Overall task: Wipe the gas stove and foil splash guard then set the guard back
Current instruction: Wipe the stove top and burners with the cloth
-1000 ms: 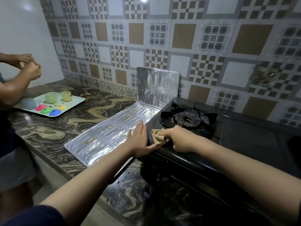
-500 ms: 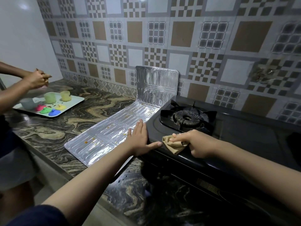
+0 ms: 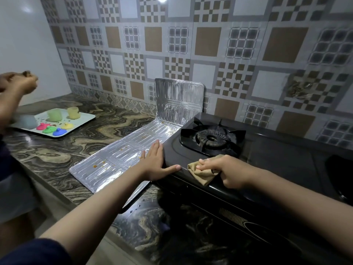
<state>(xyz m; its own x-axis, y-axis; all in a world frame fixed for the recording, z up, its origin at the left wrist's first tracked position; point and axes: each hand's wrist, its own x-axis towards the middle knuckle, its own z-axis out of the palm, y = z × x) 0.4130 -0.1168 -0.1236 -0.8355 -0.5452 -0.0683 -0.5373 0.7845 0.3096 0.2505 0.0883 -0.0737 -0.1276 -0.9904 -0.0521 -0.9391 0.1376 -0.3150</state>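
One head-worn wide view, looking forward and down along both forearms.
It sits close over the hands: the gas stove (image 3: 267,159) stretches beyond the right hand (image 3: 227,172), the tiled wall (image 3: 191,44) faces us past the fingertips.

The foil splash guard (image 3: 133,155) is thin embossed metal foil, bright and shiny, ribbed with pressed oblong ridges and flecked with orange-brown spots near its front edge. The gas stove (image 3: 267,165) has a smooth, glossy black top; its burner (image 3: 211,138) looks rough, matt dark metal. The cloth (image 3: 200,174) is soft, tan, matt fabric, crumpled. The countertop (image 3: 66,150) is polished, veined stone, and the wall tiles (image 3: 210,54) are glazed, with a faint sheen.
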